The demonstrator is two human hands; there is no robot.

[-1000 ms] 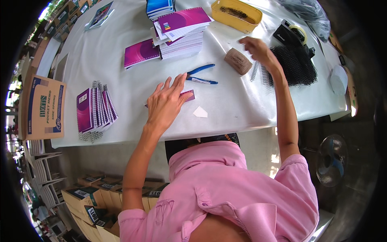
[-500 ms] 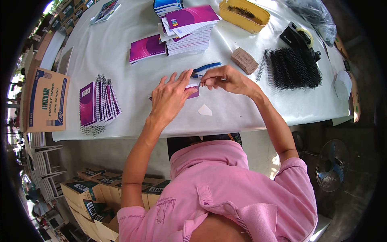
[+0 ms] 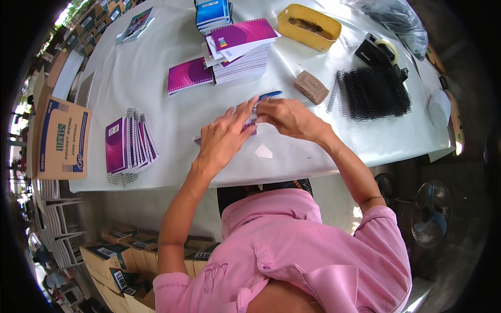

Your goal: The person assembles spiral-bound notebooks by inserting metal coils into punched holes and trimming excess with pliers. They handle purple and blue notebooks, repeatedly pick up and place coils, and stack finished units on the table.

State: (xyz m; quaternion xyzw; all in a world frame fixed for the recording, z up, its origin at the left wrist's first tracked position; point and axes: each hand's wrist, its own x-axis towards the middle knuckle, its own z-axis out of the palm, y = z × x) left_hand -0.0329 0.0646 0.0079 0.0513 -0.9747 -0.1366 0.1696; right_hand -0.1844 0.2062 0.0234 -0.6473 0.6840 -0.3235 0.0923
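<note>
My left hand lies over a small purple notebook, its fingers stretched out and its thumb on the cover. Most of that notebook is hidden under the hand. At the notebook's right end, my right hand has its fingers bent together in a pinch. What they hold, if anything, is hidden and slightly blurred. Just beyond the fingertips lies a pair of pliers, with a blue handle showing. A small white paper scrap rests on the table nearer to me.
Spiral-bound notebooks fan out at left beside a carton. Farther back stands a stack of purple notebooks. To the right are a brown block, black wire spirals, a tape dispenser and a yellow tub.
My right hand has turned, its back now more toward me, and covers more of the pliers. My left hand stays on the notebook. The whole view has shifted slightly.
</note>
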